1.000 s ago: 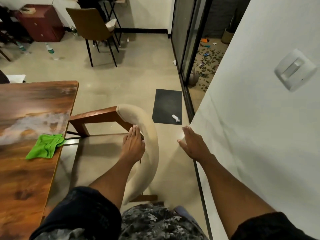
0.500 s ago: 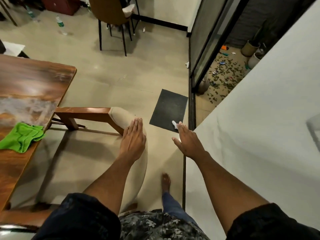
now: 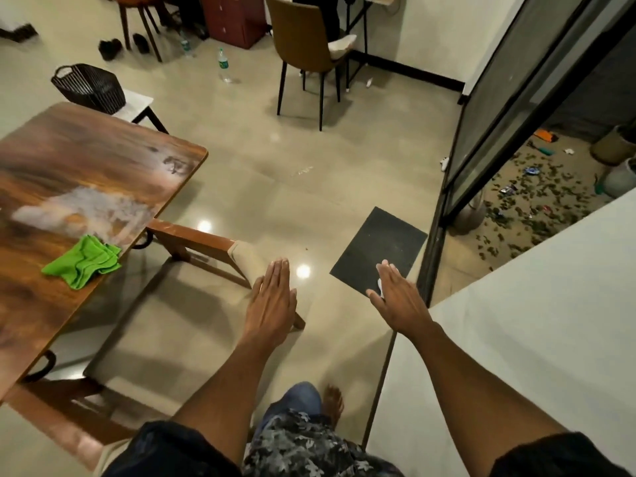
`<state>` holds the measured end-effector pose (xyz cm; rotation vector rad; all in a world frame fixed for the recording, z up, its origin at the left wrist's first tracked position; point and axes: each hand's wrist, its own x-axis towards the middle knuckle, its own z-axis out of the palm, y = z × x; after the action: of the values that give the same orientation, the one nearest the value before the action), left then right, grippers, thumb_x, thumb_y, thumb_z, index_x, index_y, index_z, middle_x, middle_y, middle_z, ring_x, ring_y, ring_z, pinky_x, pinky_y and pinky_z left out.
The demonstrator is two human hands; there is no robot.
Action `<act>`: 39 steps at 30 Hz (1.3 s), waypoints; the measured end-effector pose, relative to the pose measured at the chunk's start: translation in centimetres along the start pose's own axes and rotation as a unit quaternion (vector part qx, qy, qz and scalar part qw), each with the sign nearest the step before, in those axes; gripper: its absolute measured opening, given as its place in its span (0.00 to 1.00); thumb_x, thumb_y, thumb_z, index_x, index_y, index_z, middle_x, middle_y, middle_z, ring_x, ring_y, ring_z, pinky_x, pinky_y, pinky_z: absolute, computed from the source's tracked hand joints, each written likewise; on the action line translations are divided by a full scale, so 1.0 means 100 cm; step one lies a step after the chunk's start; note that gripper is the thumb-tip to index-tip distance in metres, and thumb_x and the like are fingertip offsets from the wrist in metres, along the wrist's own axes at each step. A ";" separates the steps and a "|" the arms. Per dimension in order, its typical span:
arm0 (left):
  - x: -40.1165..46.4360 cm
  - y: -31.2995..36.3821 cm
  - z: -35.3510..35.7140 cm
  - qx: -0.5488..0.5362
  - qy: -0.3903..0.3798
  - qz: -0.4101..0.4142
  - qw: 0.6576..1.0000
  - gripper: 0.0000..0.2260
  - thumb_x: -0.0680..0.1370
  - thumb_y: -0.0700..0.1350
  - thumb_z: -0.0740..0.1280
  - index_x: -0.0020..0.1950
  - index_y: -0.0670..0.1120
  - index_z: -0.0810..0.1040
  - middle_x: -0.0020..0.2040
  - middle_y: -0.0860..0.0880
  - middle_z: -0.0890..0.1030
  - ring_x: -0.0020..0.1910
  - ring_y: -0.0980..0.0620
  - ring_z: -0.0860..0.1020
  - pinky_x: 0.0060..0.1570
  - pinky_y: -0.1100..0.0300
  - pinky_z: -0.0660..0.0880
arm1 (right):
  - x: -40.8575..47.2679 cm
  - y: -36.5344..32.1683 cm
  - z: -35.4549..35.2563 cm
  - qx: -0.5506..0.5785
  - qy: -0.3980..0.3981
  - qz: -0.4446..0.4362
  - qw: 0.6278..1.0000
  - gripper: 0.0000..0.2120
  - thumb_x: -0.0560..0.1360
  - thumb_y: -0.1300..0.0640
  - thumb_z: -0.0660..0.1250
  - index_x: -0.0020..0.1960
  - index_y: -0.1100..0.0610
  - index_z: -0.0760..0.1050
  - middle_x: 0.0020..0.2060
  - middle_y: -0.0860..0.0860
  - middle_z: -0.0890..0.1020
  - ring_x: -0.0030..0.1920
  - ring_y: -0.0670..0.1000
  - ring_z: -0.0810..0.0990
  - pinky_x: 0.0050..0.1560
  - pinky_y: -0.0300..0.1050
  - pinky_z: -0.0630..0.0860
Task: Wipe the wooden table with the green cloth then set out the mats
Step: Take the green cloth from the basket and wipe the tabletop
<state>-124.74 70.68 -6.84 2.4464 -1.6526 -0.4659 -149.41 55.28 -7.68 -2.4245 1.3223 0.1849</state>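
Note:
The wooden table [image 3: 69, 166] fills the left of the view, with a pale smeared patch near its right edge. A crumpled green cloth [image 3: 82, 262] lies on the table close to that edge. My left hand [image 3: 272, 297] is flat with straight fingers over the cream padded back of a wooden chair [image 3: 206, 242] beside the table. My right hand [image 3: 399, 297] hovers flat and holds nothing, above the floor near a dark mat [image 3: 378, 251]. No table mats are in sight.
A white wall [image 3: 516, 321] rises close on my right, with a black-framed glass door [image 3: 509, 98] beyond it. A brown chair [image 3: 306, 46], a black basket [image 3: 90, 87] on a small white table and a water bottle [image 3: 223, 65] stand farther back.
The view has swung up and left, showing more of the table and room. Both hands stay flat; my left hand has slid along the chair back and my right hand has come off the wall corner.

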 end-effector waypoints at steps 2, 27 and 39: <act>0.011 0.001 0.001 -0.001 0.010 -0.013 1.000 0.28 0.89 0.51 0.45 0.86 0.43 0.41 0.87 0.46 0.46 0.86 0.50 0.45 0.77 0.57 0.37 | 0.011 0.004 -0.005 -0.006 -0.013 -0.011 1.000 0.33 0.87 0.42 0.52 0.85 0.58 0.50 0.85 0.56 0.52 0.85 0.55 0.50 0.82 0.52 0.55; 0.238 -0.031 -0.035 -0.072 0.041 -0.199 0.977 0.28 0.89 0.51 0.47 0.86 0.43 0.42 0.87 0.45 0.46 0.86 0.49 0.44 0.83 0.52 0.46 | 0.278 -0.008 -0.117 -0.029 -0.089 -0.132 0.987 0.47 0.75 0.29 0.35 0.86 0.57 0.46 0.86 0.54 0.50 0.86 0.52 0.47 0.82 0.47 0.48; 0.276 -0.081 -0.070 -0.081 0.081 -0.332 0.936 0.30 0.88 0.51 0.48 0.86 0.42 0.40 0.87 0.45 0.43 0.86 0.50 0.43 0.83 0.52 0.45 | 0.415 -0.078 -0.134 -0.072 -0.119 -0.281 0.950 0.57 0.66 0.26 0.21 0.86 0.56 0.43 0.86 0.53 0.47 0.86 0.51 0.45 0.83 0.48 0.47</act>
<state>-105.81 47.89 -7.35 2.7698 -0.6562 -0.4342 -120.86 21.49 -5.20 -2.6841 0.4974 0.4118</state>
